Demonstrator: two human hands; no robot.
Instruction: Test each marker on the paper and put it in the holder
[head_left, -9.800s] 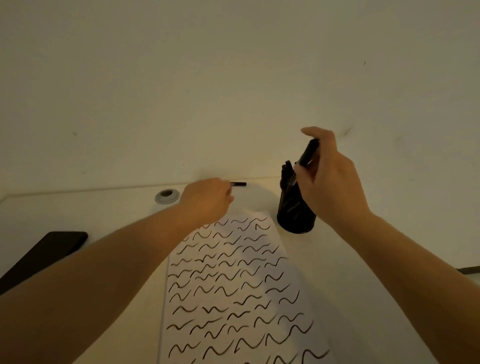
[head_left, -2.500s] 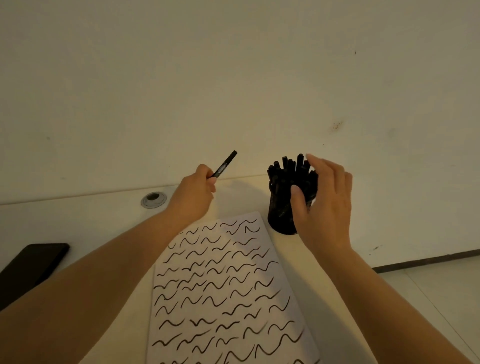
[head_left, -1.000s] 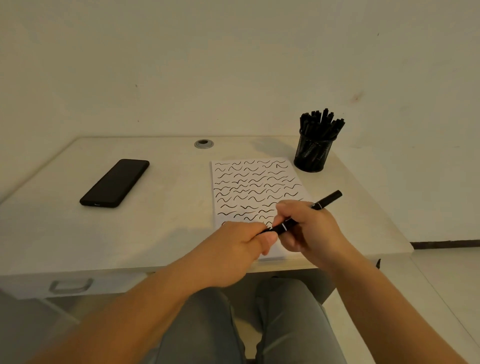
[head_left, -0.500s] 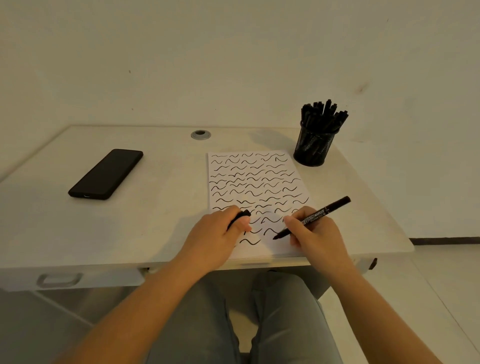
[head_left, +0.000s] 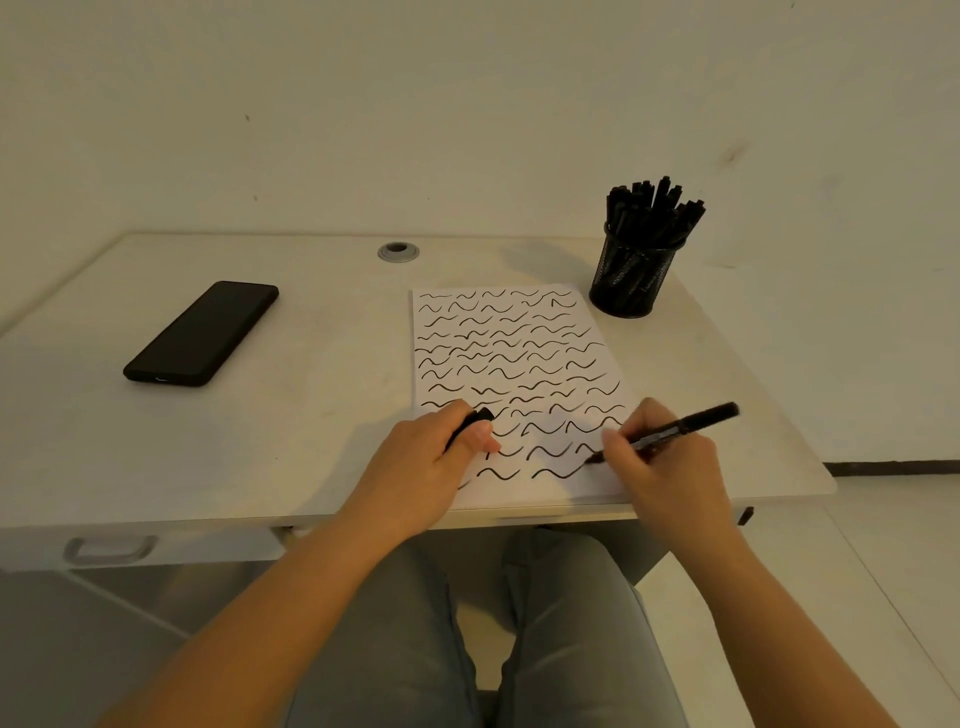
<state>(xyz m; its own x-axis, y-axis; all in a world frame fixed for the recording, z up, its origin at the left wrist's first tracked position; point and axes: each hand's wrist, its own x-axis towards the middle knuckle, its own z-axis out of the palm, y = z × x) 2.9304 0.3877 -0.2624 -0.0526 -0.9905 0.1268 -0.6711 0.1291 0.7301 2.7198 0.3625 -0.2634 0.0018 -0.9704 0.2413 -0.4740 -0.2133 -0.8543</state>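
A white sheet of paper (head_left: 511, 358) covered with rows of black wavy strokes lies on the desk. My right hand (head_left: 665, 462) grips an uncapped black marker (head_left: 685, 423), its tip touching the sheet's lower right part at the end of a fresh stroke. My left hand (head_left: 431, 462) rests on the sheet's lower left edge, closed around the marker's black cap (head_left: 475, 420). A black mesh holder (head_left: 631, 278) packed with several black markers stands at the paper's far right corner.
A black phone (head_left: 202, 332) lies on the left of the pale desk (head_left: 311, 415). A round cable grommet (head_left: 397, 252) sits at the desk's back edge against the wall. A drawer handle (head_left: 109, 548) shows below the front edge. My knees are under the desk.
Since 1 s ago the cap came off into my left hand. My right hand lowered the marker tip to the paper and drew a new wavy stroke in the bottom row.
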